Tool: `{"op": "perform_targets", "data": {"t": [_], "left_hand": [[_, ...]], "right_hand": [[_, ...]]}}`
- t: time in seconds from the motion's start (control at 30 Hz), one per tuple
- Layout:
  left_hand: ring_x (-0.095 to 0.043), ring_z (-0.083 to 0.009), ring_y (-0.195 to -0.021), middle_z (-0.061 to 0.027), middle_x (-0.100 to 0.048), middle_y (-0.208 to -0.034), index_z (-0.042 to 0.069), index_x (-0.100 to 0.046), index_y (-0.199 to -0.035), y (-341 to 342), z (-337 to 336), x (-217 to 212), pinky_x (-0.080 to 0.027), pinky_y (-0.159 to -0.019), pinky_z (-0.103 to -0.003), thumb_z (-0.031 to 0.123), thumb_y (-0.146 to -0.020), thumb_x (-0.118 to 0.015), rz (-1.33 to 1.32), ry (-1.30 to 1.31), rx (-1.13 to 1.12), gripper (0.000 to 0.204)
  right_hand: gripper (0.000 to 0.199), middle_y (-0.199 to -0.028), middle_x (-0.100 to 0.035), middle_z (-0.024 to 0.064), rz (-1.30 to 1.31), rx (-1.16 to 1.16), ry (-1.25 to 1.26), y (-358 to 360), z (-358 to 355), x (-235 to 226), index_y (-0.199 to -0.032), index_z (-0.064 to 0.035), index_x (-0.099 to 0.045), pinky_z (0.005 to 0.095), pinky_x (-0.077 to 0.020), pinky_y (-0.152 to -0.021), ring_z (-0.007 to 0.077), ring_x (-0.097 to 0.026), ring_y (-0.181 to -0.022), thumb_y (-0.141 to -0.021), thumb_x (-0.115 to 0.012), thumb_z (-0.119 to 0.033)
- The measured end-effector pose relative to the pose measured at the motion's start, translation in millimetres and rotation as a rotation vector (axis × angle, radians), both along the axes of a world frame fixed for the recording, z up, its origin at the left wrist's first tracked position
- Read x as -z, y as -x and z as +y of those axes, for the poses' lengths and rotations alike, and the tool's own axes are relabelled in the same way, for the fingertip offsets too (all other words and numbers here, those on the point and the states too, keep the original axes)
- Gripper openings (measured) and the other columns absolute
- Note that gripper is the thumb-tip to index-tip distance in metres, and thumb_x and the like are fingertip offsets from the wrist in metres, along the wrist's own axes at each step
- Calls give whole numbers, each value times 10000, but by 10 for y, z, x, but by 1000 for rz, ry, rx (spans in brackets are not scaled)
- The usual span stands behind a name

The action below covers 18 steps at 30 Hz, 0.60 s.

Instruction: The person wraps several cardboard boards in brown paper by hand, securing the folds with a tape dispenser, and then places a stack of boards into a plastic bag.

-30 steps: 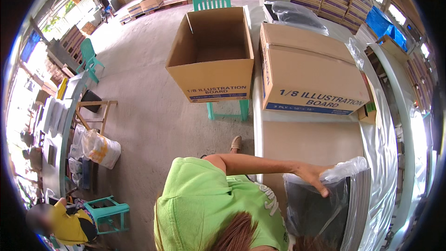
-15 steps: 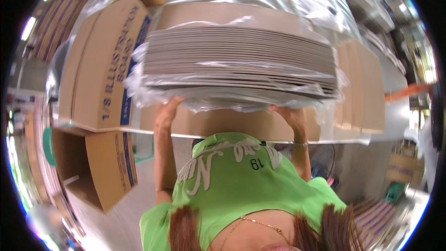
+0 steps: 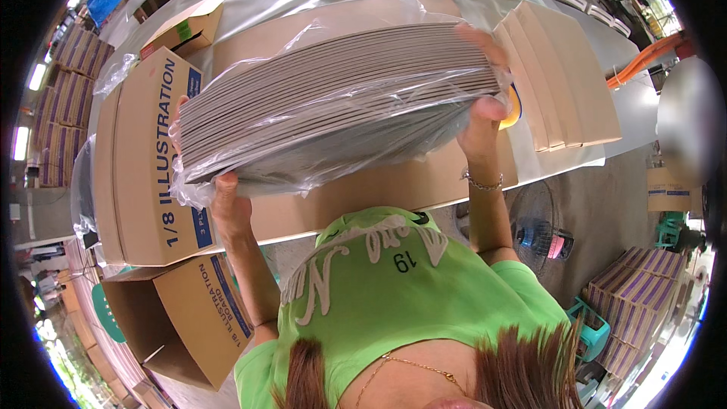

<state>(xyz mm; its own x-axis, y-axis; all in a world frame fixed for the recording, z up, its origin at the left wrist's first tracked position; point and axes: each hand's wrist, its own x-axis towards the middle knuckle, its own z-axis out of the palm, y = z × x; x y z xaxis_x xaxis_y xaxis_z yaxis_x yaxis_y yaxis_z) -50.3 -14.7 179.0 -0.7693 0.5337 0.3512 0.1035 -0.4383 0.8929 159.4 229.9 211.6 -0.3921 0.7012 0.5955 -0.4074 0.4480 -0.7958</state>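
Both hands are gripping a plastic-wrapped stack of grey boards (image 3: 333,106), lifted just above the long table (image 3: 379,189). Left hand (image 3: 227,201) is under the stack's near-left corner, thumb up on the wrap, other fingers hidden beneath, so can't tell their spread. Right hand (image 3: 485,98) is clamping the stack's right end, thumb below, fingers curled over the top edge. Closed brown carton (image 3: 144,159) is lying on the table left of the stack; flat cartons (image 3: 560,83) are fanned to its right. An open carton (image 3: 189,318) is sitting below the table edge, w/ a floor fan (image 3: 538,227) off to the stack's lower right.
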Motion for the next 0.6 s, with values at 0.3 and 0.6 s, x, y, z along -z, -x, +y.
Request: {"op": "perform_targets", "data": {"t": [0.3, 0.6], "left_hand": [[-408, -251, -1329, -88, -417, -1462, 42, -344, -1467, 128, -161, 339, -311, -1114, -429, 441, -935, -602, 68, 90, -37, 713], [-446, -243, -1277, -76, -477, -1394, 49, -408, -1418, 233, -357, 551, -339, -1085, -413, 381, -923, -632, -4, 109, 38, 636]], "right_hand": [[1116, -1416, -421, 144, 157, -269, 306, -144, 41, -69, -1496, -23, -263, 401, -306, -1115, 253, -412, -1293, -777, -292, -876], [963, -1241, -592, 103, -503, -242, 332, -797, 174, 935, -1382, -33, -449, 354, -484, -938, 225, -572, -1092, -594, -926, -316]]}}
